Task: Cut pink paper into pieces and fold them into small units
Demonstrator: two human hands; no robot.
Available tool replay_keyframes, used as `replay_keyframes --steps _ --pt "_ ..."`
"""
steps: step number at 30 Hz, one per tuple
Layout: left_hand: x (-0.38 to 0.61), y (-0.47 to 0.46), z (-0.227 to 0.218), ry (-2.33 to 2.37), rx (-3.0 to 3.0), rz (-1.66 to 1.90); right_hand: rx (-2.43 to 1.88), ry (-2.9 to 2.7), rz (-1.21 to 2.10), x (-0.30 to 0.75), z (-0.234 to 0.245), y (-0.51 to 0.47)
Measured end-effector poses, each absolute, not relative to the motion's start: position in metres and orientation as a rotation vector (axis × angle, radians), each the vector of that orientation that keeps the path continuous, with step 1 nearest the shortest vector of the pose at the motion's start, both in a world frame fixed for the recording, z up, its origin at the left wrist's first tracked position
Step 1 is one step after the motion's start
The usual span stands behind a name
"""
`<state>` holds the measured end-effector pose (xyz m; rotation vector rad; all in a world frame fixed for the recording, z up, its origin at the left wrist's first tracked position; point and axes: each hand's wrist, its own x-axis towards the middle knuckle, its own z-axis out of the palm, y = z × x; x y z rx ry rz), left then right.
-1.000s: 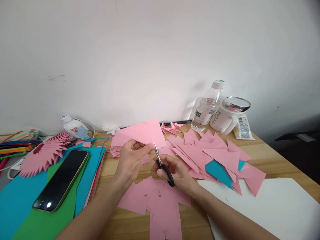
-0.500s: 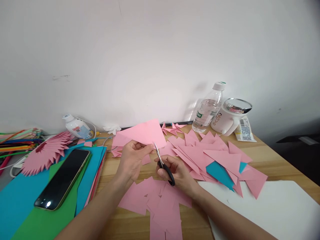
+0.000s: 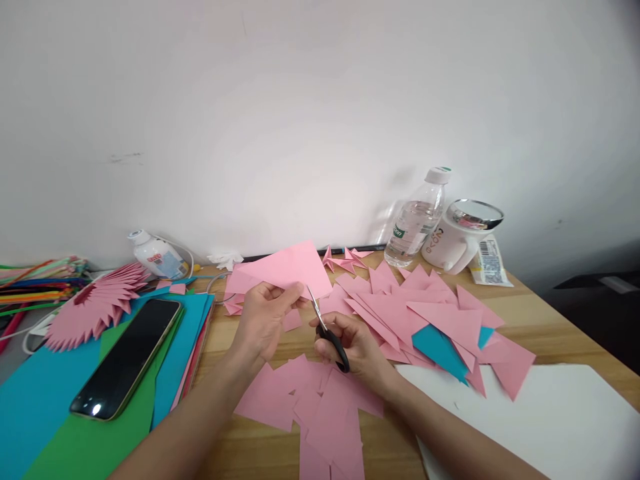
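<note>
Between thumb and fingers, my left hand (image 3: 265, 317) pinches the lower edge of a pink sheet of paper (image 3: 285, 265), which is tilted up toward the wall. My right hand (image 3: 345, 340) is closed around the black handles of a pair of scissors (image 3: 330, 337). The blades point up and to the left and meet the paper's lower edge, just right of my left thumb. Below my hands lie several loose pink paper pieces (image 3: 325, 413). To the right is a heap of pink triangles (image 3: 395, 307) with a few blue pieces among them.
A smartphone (image 3: 127, 360) rests on blue and green sheets at left, near a fanned pink paper piece (image 3: 95, 307) and a white bottle (image 3: 157, 255). A water bottle (image 3: 417, 217) and a mug (image 3: 463, 233) stand at back right. A white board (image 3: 530, 420) lies at front right.
The view has shifted very slightly. My left hand and the pink sheet have barely moved, and the scissors stay at the sheet's lower edge.
</note>
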<state>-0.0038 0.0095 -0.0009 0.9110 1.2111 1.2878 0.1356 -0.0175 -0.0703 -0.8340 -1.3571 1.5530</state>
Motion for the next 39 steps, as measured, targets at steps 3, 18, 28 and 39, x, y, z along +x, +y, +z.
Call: replay_keyframes --steps 3,18,28,39 --pt "-0.004 0.009 -0.003 1.251 0.954 1.247 -0.818 -1.335 1.593 0.136 -0.068 -0.018" --pt "-0.004 0.006 -0.004 1.284 1.025 1.139 -0.742 -1.3 1.6 0.136 -0.067 -0.017" --pt "-0.002 0.005 -0.002 1.339 1.001 1.146 -0.747 -1.261 1.608 0.135 -0.074 -0.018" --pt "-0.001 0.006 -0.002 1.352 1.0 1.15 -0.8 -1.29 1.573 0.134 -0.076 -0.019"
